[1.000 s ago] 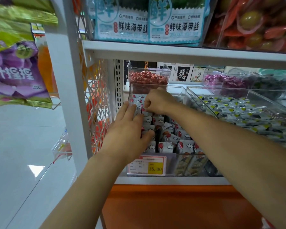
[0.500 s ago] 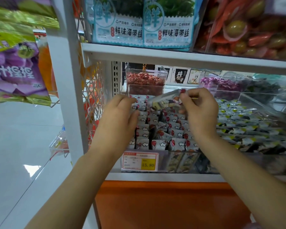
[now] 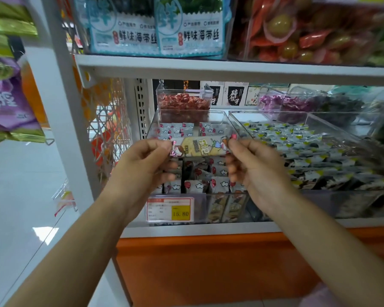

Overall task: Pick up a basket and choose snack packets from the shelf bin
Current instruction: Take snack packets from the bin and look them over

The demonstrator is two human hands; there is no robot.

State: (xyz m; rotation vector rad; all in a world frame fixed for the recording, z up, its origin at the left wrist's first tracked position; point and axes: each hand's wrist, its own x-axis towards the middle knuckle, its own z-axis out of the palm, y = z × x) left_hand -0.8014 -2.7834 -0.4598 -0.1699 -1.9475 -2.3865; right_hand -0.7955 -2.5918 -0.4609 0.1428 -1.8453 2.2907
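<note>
Low in the frame, rising from both bottom corners: two bare forearms, in front of an orange base panel. Just above centre, pinched level by its two crimped ends: one long snack packet, left hand on the left end, right hand on the right end, each with thumb and forefinger closed on the wrapper and the other fingers curled beneath. Held in the air in front of a clear shelf bin full of small white packets; on its front wall, a price tag reading 15.80. Just beside, to the right, a second clear bin of dark packets with yellow marks. Farther back, a small clear box of red sweets. Along the top, a white shelf bearing blue-and-white bags.
</note>
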